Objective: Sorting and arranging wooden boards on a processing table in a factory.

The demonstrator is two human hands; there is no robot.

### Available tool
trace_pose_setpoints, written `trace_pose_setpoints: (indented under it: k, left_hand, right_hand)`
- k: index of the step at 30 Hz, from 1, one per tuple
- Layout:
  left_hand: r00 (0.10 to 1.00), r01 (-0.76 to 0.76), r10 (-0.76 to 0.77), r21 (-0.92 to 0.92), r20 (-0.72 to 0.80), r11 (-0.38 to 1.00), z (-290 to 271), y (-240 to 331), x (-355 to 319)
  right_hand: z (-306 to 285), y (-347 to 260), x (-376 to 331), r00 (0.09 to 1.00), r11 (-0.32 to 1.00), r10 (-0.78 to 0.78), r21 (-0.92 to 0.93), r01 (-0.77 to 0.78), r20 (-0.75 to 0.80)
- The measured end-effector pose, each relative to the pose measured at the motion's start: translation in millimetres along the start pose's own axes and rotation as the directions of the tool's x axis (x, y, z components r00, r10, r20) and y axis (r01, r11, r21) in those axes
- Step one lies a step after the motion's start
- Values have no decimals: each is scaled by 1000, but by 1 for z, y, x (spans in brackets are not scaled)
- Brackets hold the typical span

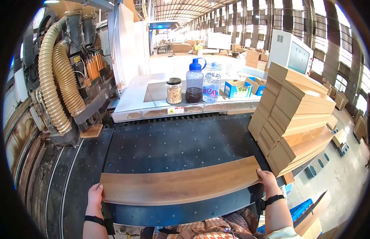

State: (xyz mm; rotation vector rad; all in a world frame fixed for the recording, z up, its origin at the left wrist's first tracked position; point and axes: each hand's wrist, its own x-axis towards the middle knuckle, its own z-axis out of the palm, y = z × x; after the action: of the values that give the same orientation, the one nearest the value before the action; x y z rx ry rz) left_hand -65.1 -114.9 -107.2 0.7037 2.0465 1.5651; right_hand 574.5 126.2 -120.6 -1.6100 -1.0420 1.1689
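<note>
A long brown wooden board (179, 184) spans the space between my two hands, low over the black machine table (181, 141) with its rows of small studs. My left hand (95, 194) grips the board's left end, thumb on top. At the other end my right hand (268, 179) is closed on the right edge, thumb also uppermost. The fingers beneath the board are hidden on both sides. Whether the board touches the table or hangs just above it, I cannot tell. Close to my right hand rises a tall stack of boards (288, 119).
Ribbed hoses (53, 79) and a machine head stand at the left. Beyond the table, a pale ledge (131, 107) carries a jar (174, 91), two bottles (194, 81) and blue boxes (237, 88). A blue crate (302, 209) lies low at the right.
</note>
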Motion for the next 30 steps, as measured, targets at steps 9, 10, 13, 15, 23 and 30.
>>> trace_pose_setpoints:
  k: [9,10,13,15,23,30]
  left_hand:
    - [996,27,-18,99,-91,995,7,9,-8]
    - [996,18,-9,102,-91,995,7,10,-8]
    - [999,25,-24,17,-46,1000,4,4,-4]
    - [998,61,-61,10,-8,998,3,0,2]
    - [747,-596,628,642,221,482,60,50,-71]
    - [417,-909,677,295,607,295,143,119,-133]
  right_hand:
    - [8,6,3,995,997,-60,-49,57,-76]
    - [7,5,2,996,995,-59,-81,53,-72]
    - [6,7,1,995,993,-67,-101,59,-78]
    - [3,15,2,993,994,-77,-88,69,-95]
    - [-34,18,-37,956,860,-177,437,265,-233]
    - [-32,-42,-114,522,662,-749,430,614,407]
